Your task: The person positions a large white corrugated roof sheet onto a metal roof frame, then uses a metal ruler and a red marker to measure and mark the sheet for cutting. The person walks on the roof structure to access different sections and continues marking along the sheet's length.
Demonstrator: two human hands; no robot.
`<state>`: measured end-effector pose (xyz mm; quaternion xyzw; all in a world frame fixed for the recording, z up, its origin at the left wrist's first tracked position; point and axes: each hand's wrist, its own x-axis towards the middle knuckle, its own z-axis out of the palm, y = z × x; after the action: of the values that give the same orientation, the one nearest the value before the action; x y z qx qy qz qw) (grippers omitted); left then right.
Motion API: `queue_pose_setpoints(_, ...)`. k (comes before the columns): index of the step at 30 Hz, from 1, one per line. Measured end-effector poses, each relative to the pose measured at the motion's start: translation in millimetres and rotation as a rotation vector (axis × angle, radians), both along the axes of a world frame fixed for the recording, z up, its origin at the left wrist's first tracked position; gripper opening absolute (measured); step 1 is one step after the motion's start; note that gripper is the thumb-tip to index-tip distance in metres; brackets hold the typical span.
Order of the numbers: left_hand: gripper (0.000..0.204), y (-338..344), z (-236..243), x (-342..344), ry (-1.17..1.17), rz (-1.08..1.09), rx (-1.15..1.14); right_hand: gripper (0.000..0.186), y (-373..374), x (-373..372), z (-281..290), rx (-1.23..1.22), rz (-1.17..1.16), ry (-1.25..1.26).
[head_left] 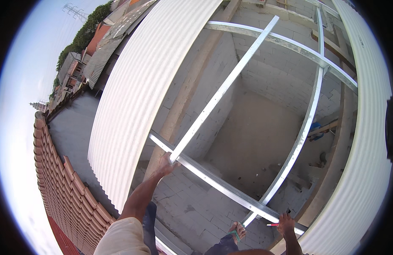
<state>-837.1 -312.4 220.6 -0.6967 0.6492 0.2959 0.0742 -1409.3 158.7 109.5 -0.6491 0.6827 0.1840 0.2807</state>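
Observation:
My left hand [166,165] grips the lower end of a long light steel rail [222,91] that runs diagonally up across the open roof frame. That end rests on a steel cross beam [213,180] spanning the opening. My right hand [285,222] holds a thin red pencil [272,224], its tip against the same beam at the lower right, where a curved steel rail [300,136] meets it. My foot in a green-strapped sandal [237,231] stands beside that joint.
White corrugated roof sheets lie on the left [137,93] and right [366,161]. Red clay tiles [60,182] edge the far left. Below the frame is a deep block-walled room [256,127] with a bare floor. Another steel beam [290,44] crosses at the top.

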Motion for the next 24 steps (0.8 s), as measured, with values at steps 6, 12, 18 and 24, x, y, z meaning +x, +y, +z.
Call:
queue_pose_setpoints(6,0.063,23.9,80.9,20.6,-0.039,-0.156,-0.098,0.061,30.6,0.4,-17.2,-0.073,-0.096,0.151)
queue_pose_setpoints(12,0.057,85.8,176.4,97.2,-0.036,-0.075,0.009,0.071,-10.7,57.0,53.2,-0.151,-0.289,0.314)
queue_pose_setpoints(18,0.056,115.7,267.1,144.5,0.063,-0.152,0.063,0.050,-95.2,173.1,217.9,-0.225,-0.883,-0.218)
queue_pose_setpoints(24,0.050,117.8,339.6,174.6,0.095,-0.310,0.225,0.046,-117.8,305.6,340.6,-0.283,-1.212,-0.758)
